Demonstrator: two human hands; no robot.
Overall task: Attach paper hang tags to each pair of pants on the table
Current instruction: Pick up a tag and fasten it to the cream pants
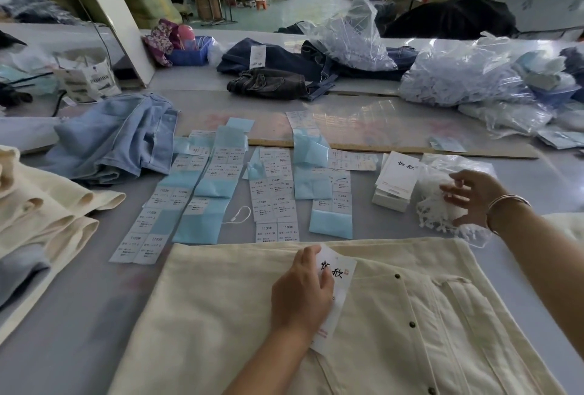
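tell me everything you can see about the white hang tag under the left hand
The hang tag is a white paper rectangle, longer than wide, with two large black brush-style characters and a small red mark near its top, plus faint reddish print near its bottom. It lies flat and slightly tilted on the cream pants, beside their dark buttons. The left hand rests on its left edge, covering part of it. No string shows on it.
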